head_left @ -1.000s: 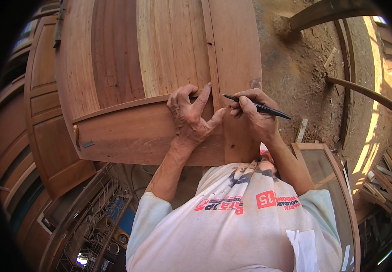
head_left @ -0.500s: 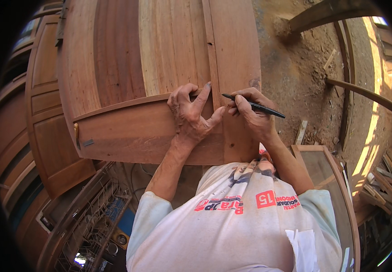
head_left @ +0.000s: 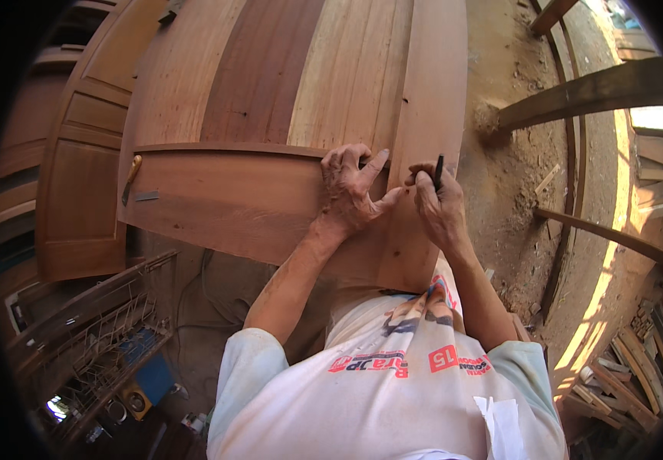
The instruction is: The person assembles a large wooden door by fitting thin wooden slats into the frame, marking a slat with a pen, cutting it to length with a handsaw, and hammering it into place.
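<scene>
My pen [head_left: 438, 170] has swung upright, pinched in my right hand [head_left: 437, 207]. Left hand [head_left: 350, 188], fingers spread, braces the wooden door [head_left: 270, 138]; marking appears underway, steadiness needed.

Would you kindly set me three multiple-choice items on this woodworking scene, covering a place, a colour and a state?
1. Where does the left hand rest?
A. on the wooden door panel
B. on the dirt floor
C. on the shirt

2. What colour is the pen?
A. white
B. black
C. red

3. How is the right hand?
A. open flat
B. hanging free
C. closed around the pen

Answers: 1 A, the fingers lie spread on the board; 2 B, the barrel above the fist is dark; 3 C, the fingers curl round it.
</scene>
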Available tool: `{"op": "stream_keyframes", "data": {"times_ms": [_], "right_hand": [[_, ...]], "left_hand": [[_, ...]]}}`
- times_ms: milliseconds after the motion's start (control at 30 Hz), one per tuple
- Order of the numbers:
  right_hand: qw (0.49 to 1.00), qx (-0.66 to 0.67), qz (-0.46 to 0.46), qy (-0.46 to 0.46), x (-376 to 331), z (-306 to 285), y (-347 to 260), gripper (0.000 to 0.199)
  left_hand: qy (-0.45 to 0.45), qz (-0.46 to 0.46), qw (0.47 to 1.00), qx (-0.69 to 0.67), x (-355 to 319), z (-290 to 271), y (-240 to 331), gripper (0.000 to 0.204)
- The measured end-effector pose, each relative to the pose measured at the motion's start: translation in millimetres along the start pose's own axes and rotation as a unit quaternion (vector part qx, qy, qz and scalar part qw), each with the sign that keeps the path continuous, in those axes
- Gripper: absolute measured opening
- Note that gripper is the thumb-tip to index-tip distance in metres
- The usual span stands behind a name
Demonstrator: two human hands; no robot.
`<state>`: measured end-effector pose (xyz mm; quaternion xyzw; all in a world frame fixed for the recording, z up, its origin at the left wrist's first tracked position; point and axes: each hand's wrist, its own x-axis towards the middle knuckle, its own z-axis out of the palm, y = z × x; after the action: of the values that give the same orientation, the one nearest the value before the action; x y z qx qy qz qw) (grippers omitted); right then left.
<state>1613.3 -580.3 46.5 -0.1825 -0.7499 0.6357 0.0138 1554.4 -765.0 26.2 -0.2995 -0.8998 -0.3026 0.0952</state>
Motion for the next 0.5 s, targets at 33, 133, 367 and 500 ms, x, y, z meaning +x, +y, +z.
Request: {"op": "stream_keyframes", "data": {"times_ms": [33,133,367,500], "right_hand": [[0.997,-0.071,-0.01,-0.016,7,4,-2,0.028],[0.972,-0.231,-0.022,-0.032,14,12,-10,0.037],[0.948,-0.316,-0.037,-0.017,23,21,-25,0.049],[0.947,-0.319,-0.043,-0.001,30,21,-10,0.048]], "left_hand": [[0.017,0.002,1.0,-0.003,-1,1,-2,0.063],[0.061,0.006,0.998,-0.015,-7,10,-5,0.059],[0.082,0.006,0.996,-0.037,-9,8,-8,0.059],[0.078,0.016,0.996,-0.035,-10,12,-8,0.059]]}}
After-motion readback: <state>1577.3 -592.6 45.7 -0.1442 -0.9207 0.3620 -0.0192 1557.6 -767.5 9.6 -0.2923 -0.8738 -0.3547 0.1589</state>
